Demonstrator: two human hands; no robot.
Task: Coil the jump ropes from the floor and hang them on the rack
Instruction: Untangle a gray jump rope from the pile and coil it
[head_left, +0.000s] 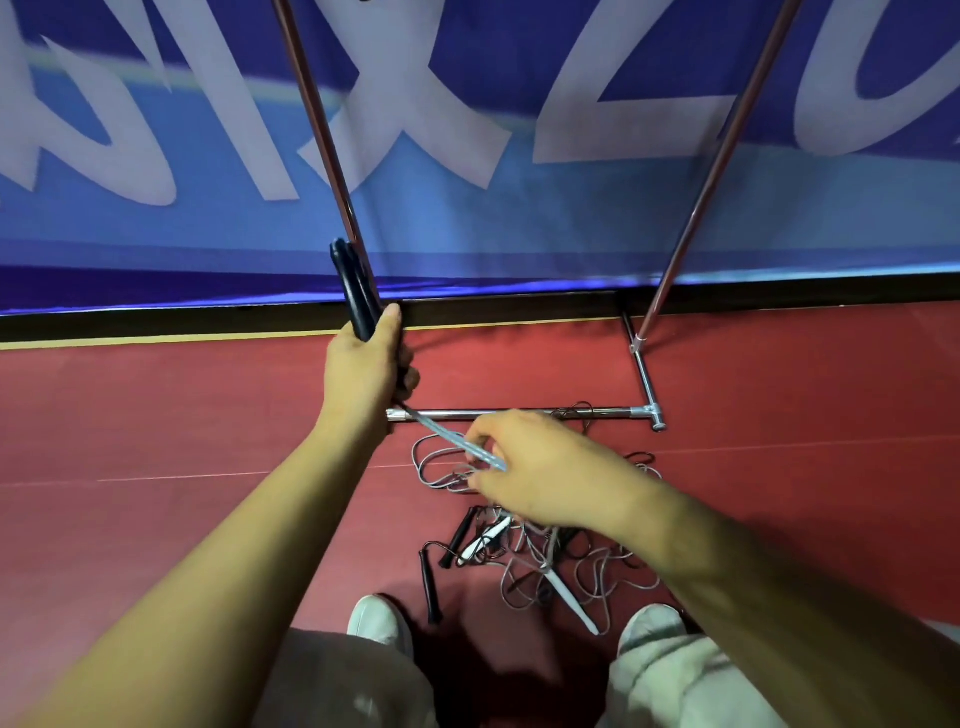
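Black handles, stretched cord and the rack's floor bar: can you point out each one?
Black handles (353, 283): head view, upper end, clear of the grip.
Stretched cord (441, 431): head view, middle of the taut stretch.
Floor bar (452, 414): head view, bare left part of the tube.

The red floor (156, 415) carries a loose tangle of jump ropes (597, 571), grey cords mixed with black handles (430, 587) and white handles (571, 597). The rack's chrome base bar (519, 414) rests just beyond the tangle, and two white shoes (376, 618) stand at its near side.
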